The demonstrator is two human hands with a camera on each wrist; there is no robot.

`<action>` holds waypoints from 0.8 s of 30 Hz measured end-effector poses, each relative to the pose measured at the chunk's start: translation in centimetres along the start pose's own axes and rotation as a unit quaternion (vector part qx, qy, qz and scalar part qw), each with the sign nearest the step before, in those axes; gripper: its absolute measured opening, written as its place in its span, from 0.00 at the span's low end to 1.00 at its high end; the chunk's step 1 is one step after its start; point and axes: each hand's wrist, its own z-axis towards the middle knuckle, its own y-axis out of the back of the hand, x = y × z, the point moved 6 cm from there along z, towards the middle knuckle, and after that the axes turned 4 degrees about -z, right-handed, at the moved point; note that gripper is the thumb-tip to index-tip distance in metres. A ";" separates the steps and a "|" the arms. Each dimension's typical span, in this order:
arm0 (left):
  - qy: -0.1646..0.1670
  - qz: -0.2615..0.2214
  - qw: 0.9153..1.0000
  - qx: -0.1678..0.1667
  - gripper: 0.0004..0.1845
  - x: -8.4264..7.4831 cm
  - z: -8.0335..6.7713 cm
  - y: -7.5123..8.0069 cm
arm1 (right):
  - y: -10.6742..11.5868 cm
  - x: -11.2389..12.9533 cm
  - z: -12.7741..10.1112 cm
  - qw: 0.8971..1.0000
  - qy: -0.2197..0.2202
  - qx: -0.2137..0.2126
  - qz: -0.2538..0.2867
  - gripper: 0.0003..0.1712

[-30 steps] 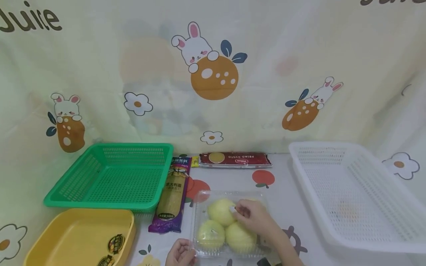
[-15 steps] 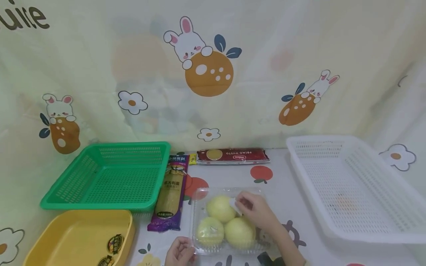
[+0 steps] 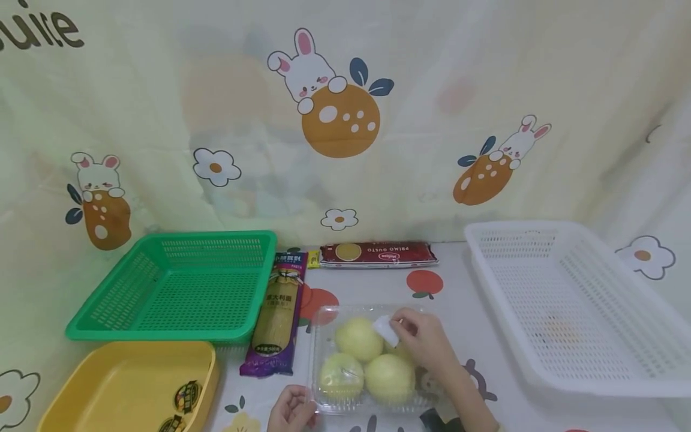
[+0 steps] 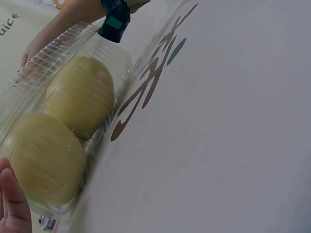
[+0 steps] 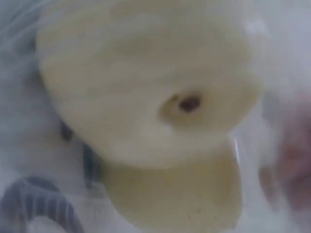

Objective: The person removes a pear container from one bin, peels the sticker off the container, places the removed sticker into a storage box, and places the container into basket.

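Note:
A clear plastic box (image 3: 324, 327) with a lid stands at the front middle of the table in the head view. Several pale yellow round fruits (image 3: 390, 378) lie inside it. My right hand (image 3: 426, 339) is over the box's right back part, pinching a white label (image 3: 386, 331) between thumb and fingertips. That label stands partly raised above the lid; whether an edge still sticks is unclear. At the left front corner, my left hand (image 3: 292, 409) holds the box's edge with curled fingers. In the left wrist view its fingertips (image 4: 13, 194) are beside the fruit. The right wrist view is blurred.
Left of the box lie a purple spaghetti packet (image 3: 277, 318), a green basket (image 3: 207, 300) and a yellow tray (image 3: 124, 384). A red biscuit packet (image 3: 379, 254) lies along the back. A white basket (image 3: 531, 336) stands on the right. Patterned cloth (image 3: 243, 120) hangs behind.
My right hand has moved slightly up and to the right, lifting more of the white label off the lid. My left hand has stayed at the box's corner. The head view has shifted a little.

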 end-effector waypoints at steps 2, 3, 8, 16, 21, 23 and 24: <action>0.002 -0.002 1.000 0.000 0.12 0.1 0.0 0.0 | 0.2 -0.3 0.0 1.000 -0.002 -0.007 -0.001 0.04; 0.003 -0.003 1.000 0.000 0.12 0.1 -0.1 0.0 | 0.2 -0.4 0.0 1.000 -0.002 -0.011 0.001 0.04; 0.001 -0.001 1.000 0.003 0.12 -0.1 -0.1 0.0 | 0.6 -1.0 0.1 1.000 -0.018 -0.017 0.008 0.02; -0.012 0.016 1.000 0.007 0.13 -0.7 0.2 0.0 | 0.9 -1.2 0.4 0.999 -0.049 -0.009 0.021 0.04; -0.008 0.015 1.000 -0.001 0.13 -0.5 0.1 0.0 | 1.0 -1.2 0.1 0.998 -0.050 -0.013 0.023 0.04; -0.010 0.014 1.000 -0.003 0.13 -0.4 0.0 0.0 | 1.1 -0.9 0.1 0.999 -0.044 -0.017 0.023 0.03; -0.011 0.014 1.000 -0.004 0.13 -0.4 0.0 0.0 | 1.1 -0.8 0.0 0.999 -0.042 -0.019 0.022 0.03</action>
